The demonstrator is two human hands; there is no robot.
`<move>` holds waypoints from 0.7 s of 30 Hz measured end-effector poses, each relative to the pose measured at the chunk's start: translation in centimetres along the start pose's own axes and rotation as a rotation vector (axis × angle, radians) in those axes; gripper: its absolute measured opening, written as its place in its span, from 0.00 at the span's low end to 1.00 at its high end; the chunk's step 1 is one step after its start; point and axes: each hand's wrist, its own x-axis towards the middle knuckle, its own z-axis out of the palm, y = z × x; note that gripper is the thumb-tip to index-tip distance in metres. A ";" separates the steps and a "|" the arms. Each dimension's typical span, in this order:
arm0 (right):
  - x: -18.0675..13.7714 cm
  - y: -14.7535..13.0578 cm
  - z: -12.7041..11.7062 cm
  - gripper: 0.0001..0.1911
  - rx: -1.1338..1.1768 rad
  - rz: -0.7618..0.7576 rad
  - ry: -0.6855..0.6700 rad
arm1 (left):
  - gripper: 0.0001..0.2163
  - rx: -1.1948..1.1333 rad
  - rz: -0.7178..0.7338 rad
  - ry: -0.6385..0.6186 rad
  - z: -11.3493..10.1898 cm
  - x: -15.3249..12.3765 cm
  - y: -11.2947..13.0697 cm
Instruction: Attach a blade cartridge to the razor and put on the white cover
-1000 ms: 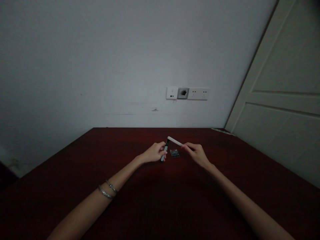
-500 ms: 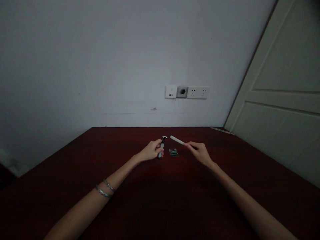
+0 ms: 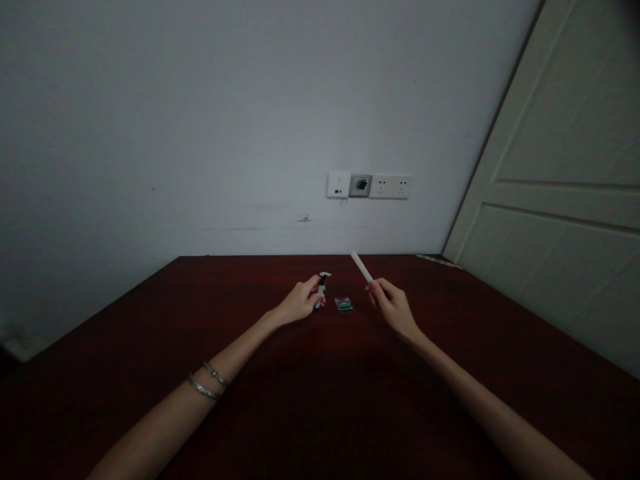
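My left hand is closed around the handle of a small razor, whose head points up and away from me. My right hand pinches one end of a thin white stick-like cover, which tilts up and to the left. Between the two hands a small clear case with green contents lies on the dark red table. The razor and the white piece are apart. Two bangles sit on my left forearm.
A pale wall rises behind the table, with a row of wall sockets. A white panelled door stands at the right. A thin flat strip lies at the table's far right corner.
The white piece was touching the razor's head a second ago; my right hand has drawn it off to the right and tipped it upward. My left hand has kept the razor nearly still.
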 end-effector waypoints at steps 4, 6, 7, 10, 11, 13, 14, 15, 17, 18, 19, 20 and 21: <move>-2.0 -2.6 2.9 0.18 0.395 0.252 -0.095 | 0.04 0.070 0.002 0.000 0.2 0.0 0.0; -2.7 -3.5 4.0 0.19 0.521 0.340 -0.132 | 0.05 0.110 0.012 -0.002 0.4 -0.1 0.2; -3.1 -3.8 4.3 0.19 0.566 0.374 -0.141 | 0.05 0.132 0.015 -0.001 0.4 -0.1 0.4; -4.3 -4.0 4.9 0.19 0.622 0.465 -0.156 | 0.04 0.193 0.021 0.002 0.4 -0.1 0.7; -4.7 -4.0 5.0 0.19 0.626 0.489 -0.155 | 0.04 0.209 0.025 0.003 0.3 -0.1 0.7; -5.5 -4.1 5.2 0.19 0.629 0.516 -0.156 | 0.04 0.226 0.033 0.023 0.3 -0.1 0.8; -5.7 -4.3 5.2 0.19 0.630 0.518 -0.154 | 0.04 0.225 0.035 0.038 0.2 -0.1 0.8; -5.8 -4.6 5.1 0.19 0.631 0.515 -0.151 | 0.05 0.219 0.036 0.053 0.2 -0.1 0.8; -5.4 -5.3 5.0 0.19 0.641 0.500 -0.134 | 0.05 0.205 0.041 0.068 0.3 -0.1 0.9; -5.1 -5.7 5.0 0.19 0.650 0.490 -0.110 | 0.05 0.202 0.046 0.063 0.3 -0.1 0.9; -4.8 -5.9 5.0 0.19 0.661 0.480 -0.077 | 0.05 0.201 0.051 0.056 0.4 -0.1 1.0; -4.5 -6.1 5.0 0.19 0.669 0.474 -0.050 | 0.05 0.203 0.054 0.049 0.4 -0.1 1.0; -4.4 -6.2 5.2 0.20 0.672 0.474 -0.036 | 0.05 0.206 0.054 0.045 0.4 -0.2 1.1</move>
